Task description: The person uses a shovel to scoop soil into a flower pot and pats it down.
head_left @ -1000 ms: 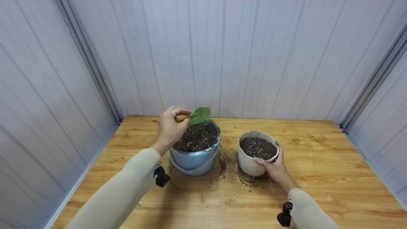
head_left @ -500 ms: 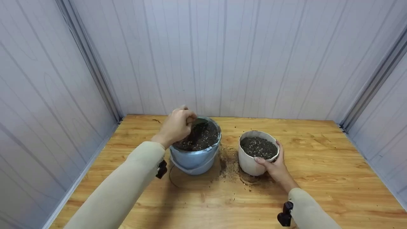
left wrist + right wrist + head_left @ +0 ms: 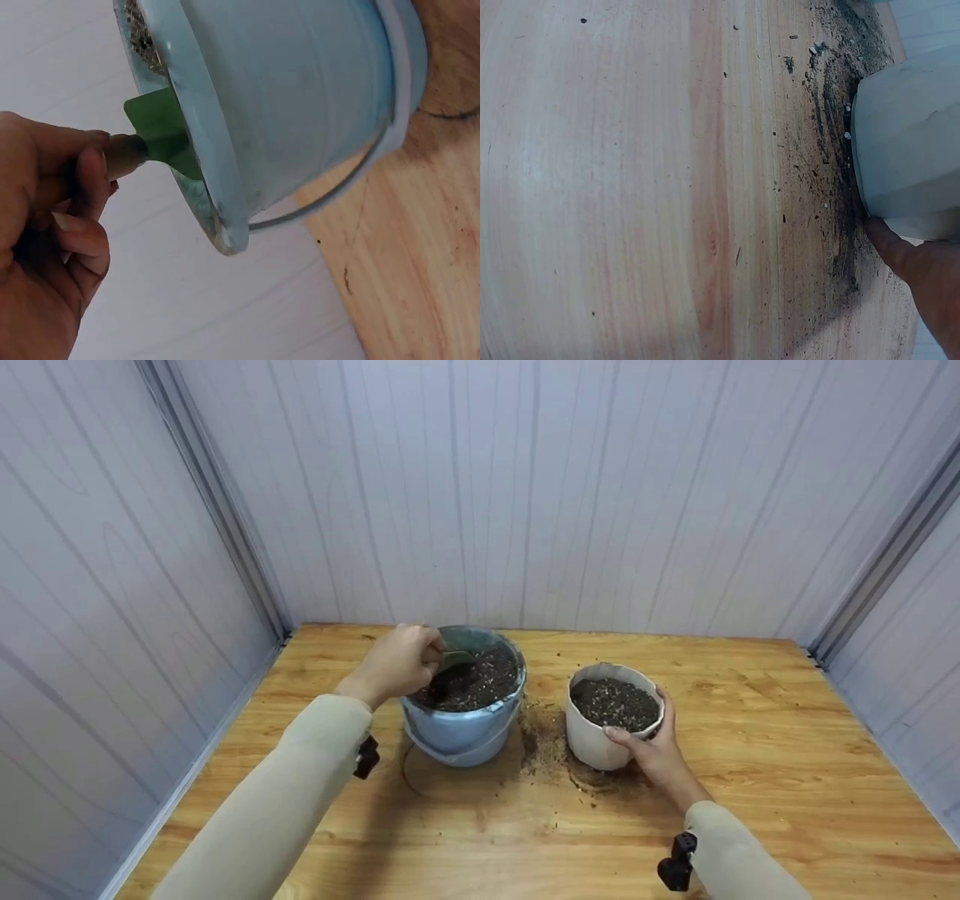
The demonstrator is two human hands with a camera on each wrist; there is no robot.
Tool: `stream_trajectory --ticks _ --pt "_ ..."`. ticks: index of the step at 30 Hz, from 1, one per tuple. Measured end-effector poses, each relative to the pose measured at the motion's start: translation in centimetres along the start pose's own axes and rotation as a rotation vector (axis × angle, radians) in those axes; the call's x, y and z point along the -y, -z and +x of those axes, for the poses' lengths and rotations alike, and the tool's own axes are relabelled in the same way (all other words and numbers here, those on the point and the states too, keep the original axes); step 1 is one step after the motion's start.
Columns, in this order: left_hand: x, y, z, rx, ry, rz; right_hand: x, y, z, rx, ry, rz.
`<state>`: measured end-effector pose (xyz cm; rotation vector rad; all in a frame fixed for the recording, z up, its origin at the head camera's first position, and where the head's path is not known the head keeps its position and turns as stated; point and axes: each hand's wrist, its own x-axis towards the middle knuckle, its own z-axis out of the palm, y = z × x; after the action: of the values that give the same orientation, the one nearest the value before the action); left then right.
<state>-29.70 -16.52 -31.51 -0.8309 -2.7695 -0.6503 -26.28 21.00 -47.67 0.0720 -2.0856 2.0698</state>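
Pale plank-look walls (image 3: 480, 495) round me, then the wooden table (image 3: 750, 780). My arms come in from the near side in light sleeves (image 3: 262, 802). Blue bucket (image 3: 450, 735) stands on the table, left of centre, carry loop hanging down its front. Smaller whitish pot (image 3: 589, 739) stands to its right, near but apart. My right hand (image 3: 660, 754) holds the pot: thumb at the front rim, fingers round the right side. My left hand (image 3: 397, 660) is over the bucket's left rim, fingers and thumb clamped together on the trowel's wooden grip. Dark soil (image 3: 491, 679) in the bucket, more potting mix (image 3: 611, 701) in the pot, a spilled patch (image 3: 544, 742) on the table between them. Green trowel (image 3: 154, 127) has its blade inside the bucket rim; tip looks sunk in soil, but it's dark there, can't be sure. Black wrist cameras (image 3: 677, 862) on both sleeves. Smallest: loose crumbs (image 3: 784, 218) scattered near the pot's base.
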Motion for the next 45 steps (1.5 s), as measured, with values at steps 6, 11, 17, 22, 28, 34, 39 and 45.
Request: stream_trajectory --ticks 6,11,17,22,28,34,39,45 --pt "0.4 0.2 -1.6 -0.051 0.087 -0.082 0.0 0.0 -0.3 0.001 -0.017 -0.024" --pt "0.8 -0.5 -2.6 -0.173 0.147 -0.041 0.2 0.2 -0.4 0.013 -0.046 -0.011" --pt "0.8 -2.3 -2.9 -0.238 0.139 0.084 0.3 0.7 -0.6 0.012 -0.077 -0.020" --pt "-0.2 -0.9 -2.1 -0.284 0.142 0.083 0.1 0.7 -0.6 0.001 -0.071 -0.021" --pt "-2.3 1.2 -0.7 -0.350 0.159 0.074 0.1 0.7 -0.5 0.004 -0.060 -0.018" --pt "-5.9 1.8 1.1 -0.328 0.100 -0.009 0.5 1.2 -0.8 0.002 -0.063 -0.028" --pt "-8.6 2.0 2.6 -0.293 0.054 -0.043 0.9 1.9 -1.3 0.005 -0.073 -0.032" --pt "-10.5 0.4 3.7 -0.189 0.053 -0.019 1.4 2.5 -1.7 0.017 -0.072 -0.003"
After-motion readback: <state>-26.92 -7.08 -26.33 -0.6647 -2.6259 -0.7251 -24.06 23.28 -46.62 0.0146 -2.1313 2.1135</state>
